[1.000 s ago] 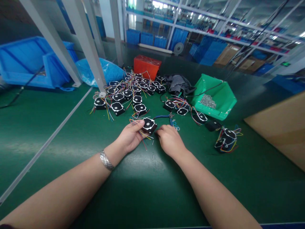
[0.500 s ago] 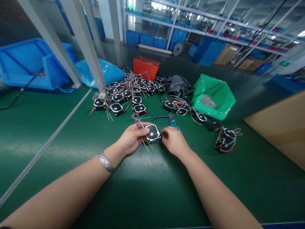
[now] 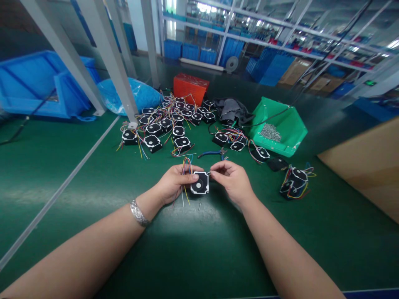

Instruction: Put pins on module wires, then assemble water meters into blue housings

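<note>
My left hand (image 3: 174, 182) is closed around a small square stepper motor (image 3: 199, 182), black with white edges. Its thumb presses on the motor's face, and the coloured wires (image 3: 186, 166) hang by the fingers. Beside the motor's upper right corner, my right hand (image 3: 232, 179) pinches thumb and forefinger on what looks like a small screw (image 3: 210, 172), mostly hidden by the fingertips. Loose screws (image 3: 200, 206) lie on the green table just below the motor. Blue-handled pliers (image 3: 212, 153) rest behind my hands, partly covered by the right one.
Several wired motors (image 3: 152, 142) are heaped at the back, before a red-orange box (image 3: 190, 88). A green bin (image 3: 279, 124) holds screws. More motors (image 3: 294, 182) lie at the right, near a cardboard panel (image 3: 368, 166). Grey posts (image 3: 109, 58) and a blue bin (image 3: 40, 87) stand left.
The motor has turned a little and sits slightly lower, its edges squarer to me. My right hand has risen beside its upper corner, with the fingers now pointing at it.
</note>
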Motion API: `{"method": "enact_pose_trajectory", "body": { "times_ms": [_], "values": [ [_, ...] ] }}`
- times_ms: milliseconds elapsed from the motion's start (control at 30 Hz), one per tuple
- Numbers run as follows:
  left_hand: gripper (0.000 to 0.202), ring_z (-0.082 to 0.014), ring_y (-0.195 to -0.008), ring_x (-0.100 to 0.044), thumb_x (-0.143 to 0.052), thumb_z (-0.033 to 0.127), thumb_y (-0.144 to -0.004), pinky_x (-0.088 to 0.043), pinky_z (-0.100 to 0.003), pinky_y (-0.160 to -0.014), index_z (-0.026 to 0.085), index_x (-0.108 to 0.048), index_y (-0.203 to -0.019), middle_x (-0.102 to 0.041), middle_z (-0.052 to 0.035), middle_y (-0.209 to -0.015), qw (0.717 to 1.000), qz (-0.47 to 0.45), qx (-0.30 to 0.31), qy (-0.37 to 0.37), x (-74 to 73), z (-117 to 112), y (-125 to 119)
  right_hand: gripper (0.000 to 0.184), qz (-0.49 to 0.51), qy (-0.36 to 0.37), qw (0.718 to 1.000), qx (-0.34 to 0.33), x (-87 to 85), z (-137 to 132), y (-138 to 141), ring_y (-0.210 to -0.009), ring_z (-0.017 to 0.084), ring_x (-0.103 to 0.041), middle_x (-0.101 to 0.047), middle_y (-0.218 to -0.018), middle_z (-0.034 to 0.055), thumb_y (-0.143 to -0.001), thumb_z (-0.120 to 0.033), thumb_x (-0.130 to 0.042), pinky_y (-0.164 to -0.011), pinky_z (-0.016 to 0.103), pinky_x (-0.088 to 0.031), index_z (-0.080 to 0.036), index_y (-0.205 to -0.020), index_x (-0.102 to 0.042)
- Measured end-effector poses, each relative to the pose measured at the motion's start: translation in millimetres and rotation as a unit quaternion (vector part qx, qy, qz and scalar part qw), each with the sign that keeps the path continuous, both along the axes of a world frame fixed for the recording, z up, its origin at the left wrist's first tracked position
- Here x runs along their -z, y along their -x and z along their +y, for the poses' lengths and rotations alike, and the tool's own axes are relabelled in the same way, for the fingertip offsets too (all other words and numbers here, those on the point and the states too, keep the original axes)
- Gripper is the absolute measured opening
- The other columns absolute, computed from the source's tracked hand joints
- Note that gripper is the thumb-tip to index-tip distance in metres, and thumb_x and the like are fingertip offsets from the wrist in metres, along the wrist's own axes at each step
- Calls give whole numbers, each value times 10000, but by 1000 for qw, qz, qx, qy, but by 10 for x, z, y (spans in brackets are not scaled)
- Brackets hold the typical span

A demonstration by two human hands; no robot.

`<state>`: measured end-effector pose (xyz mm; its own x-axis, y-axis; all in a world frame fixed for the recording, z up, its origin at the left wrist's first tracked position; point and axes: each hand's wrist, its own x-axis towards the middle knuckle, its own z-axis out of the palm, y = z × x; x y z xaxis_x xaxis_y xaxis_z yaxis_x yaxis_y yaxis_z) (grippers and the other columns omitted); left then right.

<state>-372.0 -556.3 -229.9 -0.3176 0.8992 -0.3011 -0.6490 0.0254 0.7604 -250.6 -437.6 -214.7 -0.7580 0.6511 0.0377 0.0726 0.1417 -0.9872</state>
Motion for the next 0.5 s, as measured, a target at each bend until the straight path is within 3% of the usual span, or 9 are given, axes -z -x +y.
{"method": "enact_pose_trajectory", "body": {
  "times_ms": [100, 300, 400, 500],
  "values": [
    [301, -110, -534, -601, -744, 150, -504, -474, -220, -563, 105, -649, -786, -662, -29, -641, 1000, -1, -6, 0, 0, 2, -1, 64, -60, -100, 993, -16, -36, 8, -20, -599, 109, -538, -598, -650, -2, -645, -201, -606, -580, 236, -417, -161, -695, -610],
    [307, -107, -549, -597, -752, 150, -492, -472, -230, -582, 102, -648, -777, -657, -24, -647, 1000, 15, -9, 4, -3, 6, -20, 83, -80, -283, 955, -42, -118, -38, -50, -646, 108, -550, -601, -693, 1, -688, -121, -545, -605, 230, -417, -167, -708, -612],
    [317, -107, -566, -598, -754, 154, -492, -469, -231, -599, 100, -646, -785, -658, -26, -661, 1000, 19, -2, 0, 2, 11, -23, 156, -80, -335, 937, -58, -131, -64, -51, -650, 103, -544, -595, -707, 2, -701, -94, -534, -616, 226, -418, -173, -800, -625],
    [317, -102, -562, -595, -753, 161, -496, -465, -226, -597, 103, -640, -787, -653, -20, -654, 1000, 21, 1, -1, 4, 5, -17, 138, -81, -349, 932, -49, -128, -78, -52, -636, 102, -543, -591, -687, 0, -709, -97, -545, -598, 222, -418, -175, -779, -635]
  ]
}}
